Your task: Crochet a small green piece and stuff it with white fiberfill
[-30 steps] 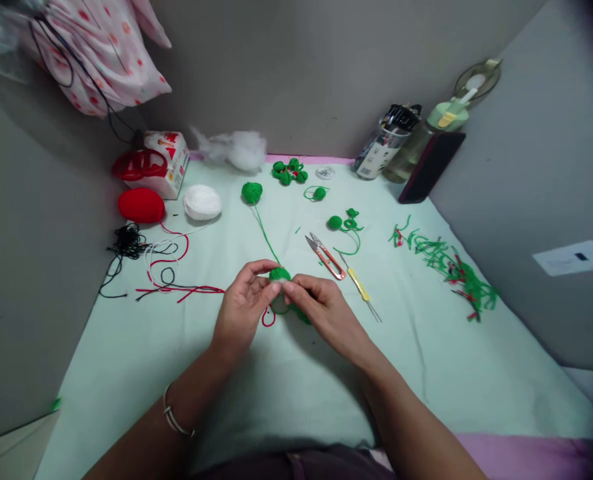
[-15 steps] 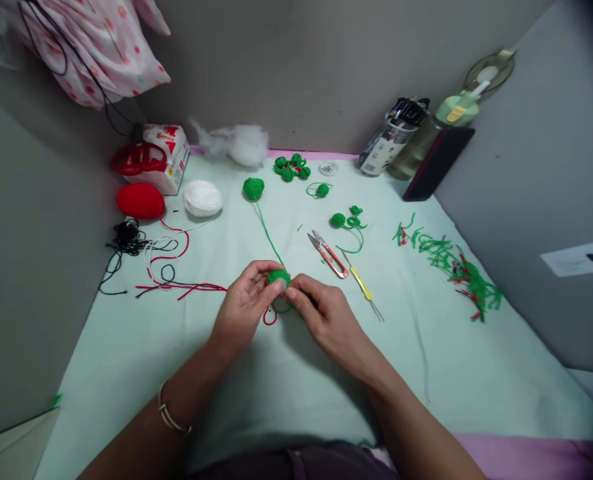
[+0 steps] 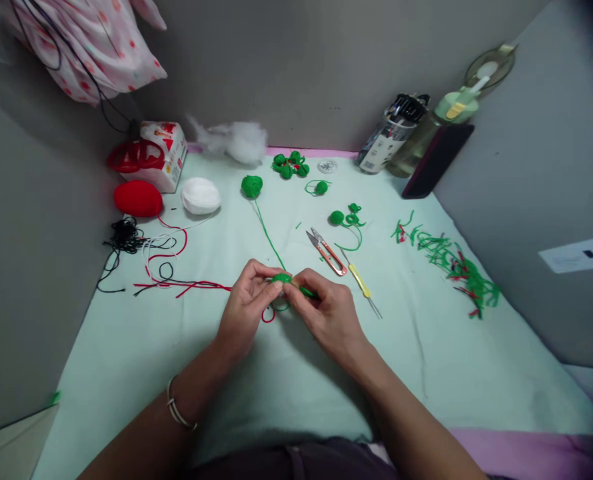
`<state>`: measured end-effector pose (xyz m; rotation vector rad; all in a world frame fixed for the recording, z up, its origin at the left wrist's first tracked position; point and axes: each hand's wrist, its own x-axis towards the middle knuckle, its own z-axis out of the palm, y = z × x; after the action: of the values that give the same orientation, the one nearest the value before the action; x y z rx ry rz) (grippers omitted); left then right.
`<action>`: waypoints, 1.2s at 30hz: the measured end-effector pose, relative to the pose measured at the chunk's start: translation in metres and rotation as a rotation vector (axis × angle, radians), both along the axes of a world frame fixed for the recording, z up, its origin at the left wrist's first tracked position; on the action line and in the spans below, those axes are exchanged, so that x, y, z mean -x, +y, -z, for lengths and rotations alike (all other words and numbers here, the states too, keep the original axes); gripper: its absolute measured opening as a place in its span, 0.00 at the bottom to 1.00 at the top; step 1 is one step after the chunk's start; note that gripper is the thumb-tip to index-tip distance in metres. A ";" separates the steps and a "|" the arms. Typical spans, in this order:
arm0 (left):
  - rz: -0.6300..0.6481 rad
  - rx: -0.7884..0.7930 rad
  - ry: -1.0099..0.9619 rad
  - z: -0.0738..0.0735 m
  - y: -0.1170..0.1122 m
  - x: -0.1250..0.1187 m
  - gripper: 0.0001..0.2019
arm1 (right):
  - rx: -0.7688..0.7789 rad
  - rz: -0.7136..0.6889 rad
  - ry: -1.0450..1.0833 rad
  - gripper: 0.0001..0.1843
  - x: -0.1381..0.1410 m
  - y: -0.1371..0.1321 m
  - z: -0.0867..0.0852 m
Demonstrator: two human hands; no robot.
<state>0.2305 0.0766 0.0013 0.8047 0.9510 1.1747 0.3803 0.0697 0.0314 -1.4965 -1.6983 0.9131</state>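
Between my two hands is a small rounded green crochet piece (image 3: 281, 278). My left hand (image 3: 246, 301) is closed, pinching it between thumb and fingers. Against its right side, my right hand (image 3: 325, 312) is closed around a slim crochet hook with a green handle (image 3: 308, 292); the hook's tip is hidden by the fingers. Green yarn (image 3: 267, 233) runs from the piece back to a green yarn ball (image 3: 252, 187). Below the hands a red yarn loop (image 3: 268, 315) lies on the pale cloth (image 3: 286, 387).
Right of my hands lie orange thread snips (image 3: 329, 255) and a yellow-handled tool (image 3: 360, 281). Small green balls (image 3: 336, 218) lie behind them. Yarn scraps (image 3: 464, 273) spread at right. Red (image 3: 138, 199) and white yarn balls (image 3: 201, 196) sit at left. A bottle (image 3: 416, 143) stands at back right.
The green piece has tilted in my fingers, so it looks flatter. My right hand has turned slightly, showing more of the green handle. The view has shifted slightly.
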 end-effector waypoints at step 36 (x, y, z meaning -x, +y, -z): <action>0.076 -0.002 -0.024 0.006 0.008 0.005 0.12 | 0.249 -0.119 0.263 0.13 -0.006 -0.001 -0.008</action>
<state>0.2252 0.0842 -0.0044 0.8203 0.8919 1.1172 0.3863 0.0692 0.0393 -1.3685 -1.5363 1.3631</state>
